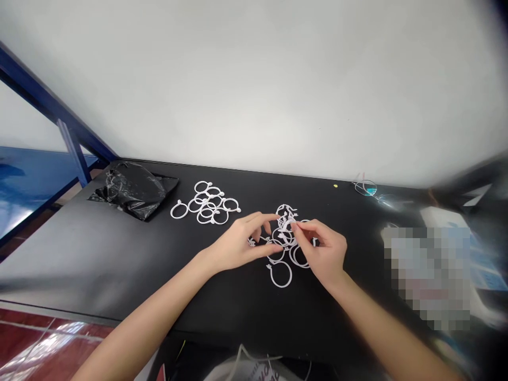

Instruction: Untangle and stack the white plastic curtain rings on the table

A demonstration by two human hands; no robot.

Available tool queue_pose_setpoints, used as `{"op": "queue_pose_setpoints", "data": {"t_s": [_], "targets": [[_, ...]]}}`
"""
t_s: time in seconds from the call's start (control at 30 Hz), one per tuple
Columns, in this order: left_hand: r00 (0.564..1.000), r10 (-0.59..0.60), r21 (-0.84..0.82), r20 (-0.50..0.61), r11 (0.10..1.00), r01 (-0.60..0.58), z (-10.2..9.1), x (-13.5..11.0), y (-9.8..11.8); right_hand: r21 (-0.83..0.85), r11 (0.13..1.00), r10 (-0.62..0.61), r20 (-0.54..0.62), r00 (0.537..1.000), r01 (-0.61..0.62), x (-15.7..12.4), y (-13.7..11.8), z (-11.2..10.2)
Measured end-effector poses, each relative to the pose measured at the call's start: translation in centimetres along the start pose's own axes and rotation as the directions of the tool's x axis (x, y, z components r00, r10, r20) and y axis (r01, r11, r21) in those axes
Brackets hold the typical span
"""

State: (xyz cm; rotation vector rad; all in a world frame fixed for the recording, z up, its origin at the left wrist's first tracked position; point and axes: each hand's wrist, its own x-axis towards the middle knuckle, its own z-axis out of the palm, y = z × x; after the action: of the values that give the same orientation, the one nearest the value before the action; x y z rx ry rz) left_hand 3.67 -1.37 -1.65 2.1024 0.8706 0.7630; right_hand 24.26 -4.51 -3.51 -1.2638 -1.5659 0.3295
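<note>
Both hands are over a loose heap of white plastic rings with small clip ends, near the middle of the black table. My left hand has its thumb and fingers spread apart around the heap's left side, with nothing gripped between them. On the right, the thumb and forefinger of my right hand pinch a white ring at the top of the heap. Farther left lies a second group of similar white rings, partly overlapping, with one lying at its left edge.
A crumpled black plastic bag lies at the table's back left. Eyeglasses rest at the back right, near a blurred white package. The black table meets a pale wall. A printed bag shows below the front edge.
</note>
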Motion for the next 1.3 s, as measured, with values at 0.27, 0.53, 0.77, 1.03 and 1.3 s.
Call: {"op": "queue_pose_setpoints", "data": {"t_s": [0.27,0.53,0.77,1.03,1.3], "targets": [[0.976,0.076,-0.103,-0.202,0.99,-0.099,2.1,-0.2,1.3,0.155,0.984,0.057,0.2,0.978,-0.089,-1.7,-1.6,1.0],[0.991,0.11,-0.023,-0.08,0.993,-0.113,1.1,-0.1,0.6,0.182,0.976,-0.146,0.129,0.981,0.122,-1.2,-1.1,-0.1],[0.992,0.124,0.018,-0.002,0.992,-0.124,-0.1,-0.3,0.6,0.23,0.963,-0.172,0.123,0.977,0.14,-1.3,-0.9,0.2],[0.989,0.148,-0.06,0.018,0.987,-0.147,-0.3,-0.2,0.8,0.334,0.942,-0.059,0.114,0.992,0.017,-1.8,-1.1,0.5],[0.987,0.161,-0.026,-0.01,0.987,-0.162,-0.4,-0.2,1.1,0.367,0.927,0.029,0.127,0.992,-0.074,-1.9,-1.7,0.6]]}}
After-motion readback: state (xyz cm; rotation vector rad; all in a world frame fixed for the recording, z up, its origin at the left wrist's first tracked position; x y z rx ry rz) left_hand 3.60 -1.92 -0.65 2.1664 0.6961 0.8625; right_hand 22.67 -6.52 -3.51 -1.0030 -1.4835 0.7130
